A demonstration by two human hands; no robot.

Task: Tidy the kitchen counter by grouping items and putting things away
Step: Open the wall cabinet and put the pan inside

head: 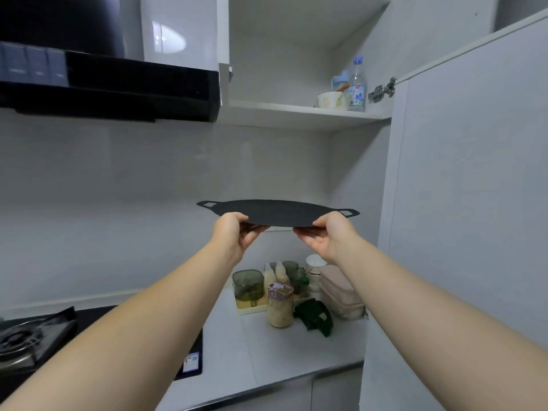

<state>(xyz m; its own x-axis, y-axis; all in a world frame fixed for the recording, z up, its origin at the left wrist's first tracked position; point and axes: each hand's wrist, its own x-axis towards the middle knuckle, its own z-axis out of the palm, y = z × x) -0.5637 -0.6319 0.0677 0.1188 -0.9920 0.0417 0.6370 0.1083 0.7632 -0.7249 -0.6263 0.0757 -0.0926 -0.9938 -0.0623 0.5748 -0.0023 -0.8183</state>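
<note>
Both arms reach up, holding a flat black pan (278, 213) level in mid-air. The left hand (234, 232) pinches its near left rim and the right hand (326, 237) its near right rim. It hangs above the desk (252, 357), below the open cabinet's shelf (281, 112) holding a bowl (330, 99) and bottle (357, 84).

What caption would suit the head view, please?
A flat black pan held by the left hand and right hand below the open cabinet shelf.

Right forearm (400, 280) partly hides the pink containers (338, 295)
</note>
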